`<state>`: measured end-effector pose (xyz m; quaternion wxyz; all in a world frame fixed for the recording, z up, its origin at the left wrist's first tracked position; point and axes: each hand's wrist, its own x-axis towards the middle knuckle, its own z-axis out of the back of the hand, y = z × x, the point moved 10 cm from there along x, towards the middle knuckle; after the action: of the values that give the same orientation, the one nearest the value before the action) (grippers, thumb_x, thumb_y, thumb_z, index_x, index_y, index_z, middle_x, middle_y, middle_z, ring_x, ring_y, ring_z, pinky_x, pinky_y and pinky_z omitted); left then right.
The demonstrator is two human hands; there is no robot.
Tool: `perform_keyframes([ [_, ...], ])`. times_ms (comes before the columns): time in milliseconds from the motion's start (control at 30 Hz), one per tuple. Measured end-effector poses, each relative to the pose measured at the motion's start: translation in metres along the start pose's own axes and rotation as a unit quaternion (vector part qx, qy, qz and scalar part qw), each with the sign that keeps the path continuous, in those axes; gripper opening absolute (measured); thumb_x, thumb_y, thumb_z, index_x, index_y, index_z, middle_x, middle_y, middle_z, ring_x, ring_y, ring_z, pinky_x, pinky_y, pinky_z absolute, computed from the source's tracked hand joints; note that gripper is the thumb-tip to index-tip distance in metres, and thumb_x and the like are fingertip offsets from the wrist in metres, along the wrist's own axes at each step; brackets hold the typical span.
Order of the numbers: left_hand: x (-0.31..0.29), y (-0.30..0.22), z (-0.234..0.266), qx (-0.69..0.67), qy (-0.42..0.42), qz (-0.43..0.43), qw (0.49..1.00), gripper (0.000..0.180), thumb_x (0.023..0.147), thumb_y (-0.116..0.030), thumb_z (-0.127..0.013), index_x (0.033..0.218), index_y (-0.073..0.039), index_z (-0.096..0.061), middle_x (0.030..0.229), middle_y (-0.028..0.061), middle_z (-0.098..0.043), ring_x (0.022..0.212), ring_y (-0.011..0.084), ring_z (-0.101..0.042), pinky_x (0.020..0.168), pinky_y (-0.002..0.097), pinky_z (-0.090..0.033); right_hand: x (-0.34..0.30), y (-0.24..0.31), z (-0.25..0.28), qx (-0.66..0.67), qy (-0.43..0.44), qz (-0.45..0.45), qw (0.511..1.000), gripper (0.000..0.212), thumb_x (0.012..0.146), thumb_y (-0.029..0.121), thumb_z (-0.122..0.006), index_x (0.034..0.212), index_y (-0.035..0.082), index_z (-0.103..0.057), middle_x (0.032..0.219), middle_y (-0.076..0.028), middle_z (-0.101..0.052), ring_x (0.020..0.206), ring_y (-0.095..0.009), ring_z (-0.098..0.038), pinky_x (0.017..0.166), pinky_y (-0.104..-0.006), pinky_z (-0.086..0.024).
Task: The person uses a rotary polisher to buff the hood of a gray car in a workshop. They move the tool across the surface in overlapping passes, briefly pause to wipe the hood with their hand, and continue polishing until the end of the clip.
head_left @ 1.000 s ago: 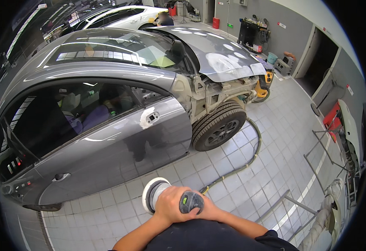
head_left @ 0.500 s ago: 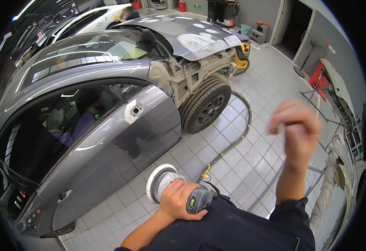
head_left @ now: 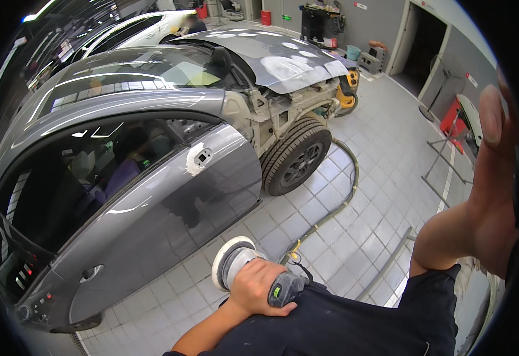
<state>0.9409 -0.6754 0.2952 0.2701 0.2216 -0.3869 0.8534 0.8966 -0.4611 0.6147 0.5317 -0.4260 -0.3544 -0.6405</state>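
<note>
My left hand point(head_left: 255, 288) is wrapped round a grey and black orbital sander point(head_left: 286, 287), which I hold close to my dark shirt. The sander's pale round pad point(head_left: 219, 261) faces the grey car door point(head_left: 176, 219), apart from it. Close to the camera, at the right edge, my right hand point(head_left: 490, 160) is raised with one digit stretched upward. Its other fingers are cut off or in shadow. The door has a pale sanded patch point(head_left: 192, 167) around a small opening near the window's front corner.
A hose point(head_left: 354, 172) runs over the tiled floor from the yellow machine point(head_left: 347, 92) past the front wheel point(head_left: 298, 160). The car's hood point(head_left: 271, 53) has whitish patches. A fan point(head_left: 434, 89) and a metal stand point(head_left: 443, 160) stand at right. A person point(head_left: 195, 25) is beyond the hood.
My right hand has gone up and to the right, close to the camera. The view has shifted slightly. My left hand still holds the sander near my body.
</note>
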Motion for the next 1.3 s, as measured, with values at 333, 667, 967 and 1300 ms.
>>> perform_keyframes([
  [333,-0.011,0.005,0.011,0.014,-0.023,0.019,0.999,0.058,0.062,-0.048,-0.082,0.096,-0.003,-0.069,0.089,0.0093,-0.071,0.079,0.0315,-0.068,0.075,0.0405,-0.055,0.001,0.002,-0.017,0.014,0.004,0.009,1.000,0.030,0.102,0.031,-0.050,0.103,0.002,-0.058,0.090,-0.008,-0.055,0.073,-0.014,-0.053,0.065,-0.0253,-0.043],
  [667,-0.010,0.007,0.011,0.012,-0.004,0.027,1.000,0.058,0.062,-0.048,-0.082,0.097,-0.004,-0.069,0.090,0.0090,-0.071,0.081,0.0304,-0.069,0.076,0.0401,-0.055,0.000,0.003,-0.013,0.010,-0.004,0.016,1.000,0.025,0.100,0.024,-0.052,0.107,0.001,-0.057,0.092,-0.009,-0.056,0.077,-0.015,-0.054,0.070,-0.0266,-0.044],
  [967,-0.004,0.006,0.005,-0.005,0.009,0.004,1.000,0.060,0.065,-0.049,-0.082,0.099,-0.002,-0.067,0.088,0.0106,-0.069,0.079,0.0308,-0.067,0.077,0.0390,-0.054,-0.003,0.003,-0.007,-0.005,-0.007,0.010,1.000,0.021,0.098,0.018,-0.054,0.110,0.001,-0.056,0.095,-0.009,-0.057,0.080,-0.016,-0.054,0.074,-0.0278,-0.045],
  [1300,-0.001,0.007,0.004,-0.017,0.013,-0.001,1.000,0.059,0.065,-0.049,-0.083,0.096,-0.002,-0.068,0.088,0.0108,-0.070,0.079,0.0309,-0.067,0.076,0.0395,-0.054,-0.004,0.001,-0.008,-0.018,-0.010,-0.002,1.000,0.021,0.096,0.011,-0.056,0.114,0.000,-0.055,0.097,-0.010,-0.058,0.084,-0.017,-0.055,0.079,-0.0291,-0.046],
])
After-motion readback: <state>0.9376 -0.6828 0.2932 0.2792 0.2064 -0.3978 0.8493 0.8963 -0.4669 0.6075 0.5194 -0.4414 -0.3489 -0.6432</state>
